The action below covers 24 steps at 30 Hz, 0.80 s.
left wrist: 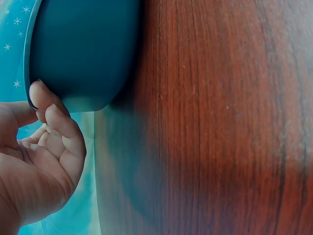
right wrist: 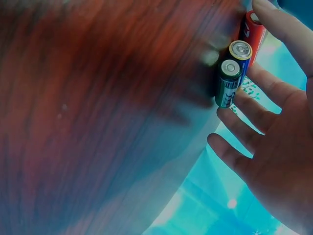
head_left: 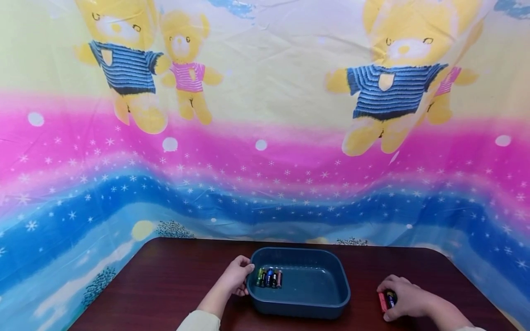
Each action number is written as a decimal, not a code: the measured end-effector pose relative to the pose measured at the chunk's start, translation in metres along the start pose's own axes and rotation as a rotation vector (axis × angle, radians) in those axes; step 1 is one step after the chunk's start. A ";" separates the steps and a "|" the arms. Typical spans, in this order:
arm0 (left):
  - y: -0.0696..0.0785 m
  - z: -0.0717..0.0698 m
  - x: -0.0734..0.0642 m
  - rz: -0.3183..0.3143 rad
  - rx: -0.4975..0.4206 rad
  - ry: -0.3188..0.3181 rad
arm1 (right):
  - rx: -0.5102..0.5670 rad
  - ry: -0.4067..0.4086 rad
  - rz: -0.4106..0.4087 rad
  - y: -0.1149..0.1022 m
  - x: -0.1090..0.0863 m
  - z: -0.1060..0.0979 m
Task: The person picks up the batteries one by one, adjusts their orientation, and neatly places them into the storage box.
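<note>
A smooth red cylindrical battery (right wrist: 253,33), a blue cylindrical battery with a gold-toned rim (right wrist: 240,50) and a green cylindrical battery (right wrist: 227,88) lie close together on the table, to the right of the tray and well apart from it; their silvery metal ends face the right wrist camera. The right hand (head_left: 405,298) is at these 3 batteries, thumb and fingers apart and spread about them, the fingers mostly straight. Step in hand, as judged: collecting the 3 together. The next move would call for closing thumb and fingers evenly, since round casings may roll. A row of about 5 multicoloured cylindrical batteries (head_left: 269,278) lies inside the dark blue-grey, round-cornered tray (head_left: 300,307), seemingly of moulded plastic, with a satin surface. The left hand (head_left: 237,276) pinches the tray's left wall at the rim. Beneath is a dark red-brown table (head_left: 178,276) with streaked wood grain and rounded far corners. Behind hangs a creased, bear-printed cloth (head_left: 265,165) in pink, blue and cream.
</note>
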State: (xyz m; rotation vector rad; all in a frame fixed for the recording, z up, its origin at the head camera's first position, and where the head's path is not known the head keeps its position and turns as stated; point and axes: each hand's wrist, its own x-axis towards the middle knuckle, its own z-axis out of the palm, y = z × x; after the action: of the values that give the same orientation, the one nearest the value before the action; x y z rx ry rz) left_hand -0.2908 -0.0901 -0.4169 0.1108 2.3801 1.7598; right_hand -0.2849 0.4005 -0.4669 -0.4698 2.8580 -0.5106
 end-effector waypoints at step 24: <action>0.001 0.000 0.000 0.007 0.015 -0.006 | 0.310 0.128 0.002 -0.065 -0.020 -0.025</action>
State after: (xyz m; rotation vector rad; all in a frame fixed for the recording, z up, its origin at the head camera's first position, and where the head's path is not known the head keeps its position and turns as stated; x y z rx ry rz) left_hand -0.2909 -0.0895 -0.4160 0.1268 2.3917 1.7432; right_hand -0.2545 0.3575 -0.4177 -0.3904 2.8215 -0.9962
